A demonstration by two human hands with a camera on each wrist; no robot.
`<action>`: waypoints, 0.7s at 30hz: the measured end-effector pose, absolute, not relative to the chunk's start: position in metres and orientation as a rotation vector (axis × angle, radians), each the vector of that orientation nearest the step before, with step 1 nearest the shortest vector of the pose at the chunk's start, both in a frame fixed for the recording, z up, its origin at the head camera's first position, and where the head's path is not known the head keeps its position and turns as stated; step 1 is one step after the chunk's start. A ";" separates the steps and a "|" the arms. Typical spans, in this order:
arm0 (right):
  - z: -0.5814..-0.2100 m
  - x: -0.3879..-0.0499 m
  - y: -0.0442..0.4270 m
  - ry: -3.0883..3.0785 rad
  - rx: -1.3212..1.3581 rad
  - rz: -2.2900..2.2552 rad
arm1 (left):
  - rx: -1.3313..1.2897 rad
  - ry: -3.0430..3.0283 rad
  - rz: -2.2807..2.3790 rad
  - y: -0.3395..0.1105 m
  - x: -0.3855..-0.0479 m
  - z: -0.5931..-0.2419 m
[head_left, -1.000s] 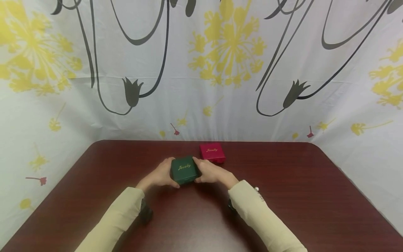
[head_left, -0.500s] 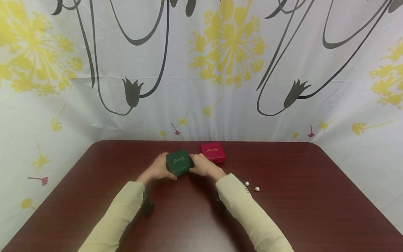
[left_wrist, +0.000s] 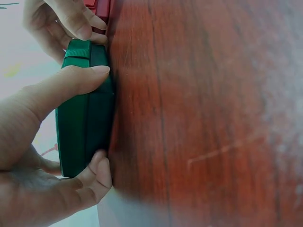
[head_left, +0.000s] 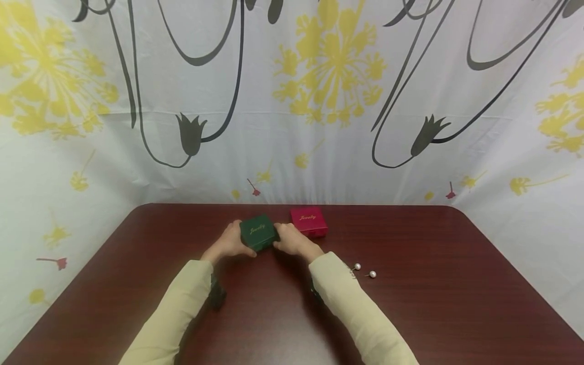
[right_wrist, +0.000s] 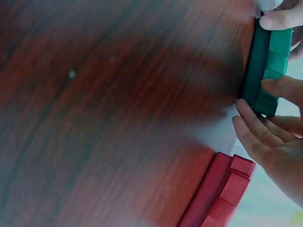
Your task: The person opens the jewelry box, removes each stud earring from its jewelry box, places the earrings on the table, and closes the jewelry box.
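A dark green jewelry box [head_left: 258,232], its lid closed and lettered "Jewelry" in gold, is on the table toward the back. My left hand [head_left: 228,242] grips its left side, the thumb [left_wrist: 87,78] along the front face and the fingers around the far corner. At the opposite end, my right hand [head_left: 293,239] holds the box between thumb and fingers, close to a ribbed strip on its front. In the right wrist view the green box [right_wrist: 255,61] appears down at the table surface. A closed red jewelry box [head_left: 308,218] stands just behind my right hand.
Two white pearl-like beads on thin stems, one nearer [head_left: 372,274] and one farther [head_left: 358,266], lie right of my right sleeve [head_left: 360,309]. A patterned curtain [head_left: 292,167] hangs behind the back edge of the brown table [head_left: 410,304].
Both hands have moved the green box back and slightly left, most of it in the first half second. My right sleeve has shifted left, uncovering the pearl-like beads. The red box stays put.
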State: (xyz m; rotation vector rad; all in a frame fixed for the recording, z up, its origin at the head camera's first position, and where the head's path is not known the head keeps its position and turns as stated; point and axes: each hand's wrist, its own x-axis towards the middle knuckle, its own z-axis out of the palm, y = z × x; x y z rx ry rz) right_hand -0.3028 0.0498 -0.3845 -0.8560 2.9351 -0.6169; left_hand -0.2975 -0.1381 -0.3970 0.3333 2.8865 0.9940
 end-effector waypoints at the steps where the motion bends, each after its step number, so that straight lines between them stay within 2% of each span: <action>1: -0.385 -0.303 0.050 2.934 -0.857 -0.618 | 0.318 2.882 0.992 -0.138 -0.298 -0.397; 21: -0.383 -0.301 0.051 2.864 -0.798 -0.638 | 0.189 2.842 0.989 -0.136 -0.290 -0.391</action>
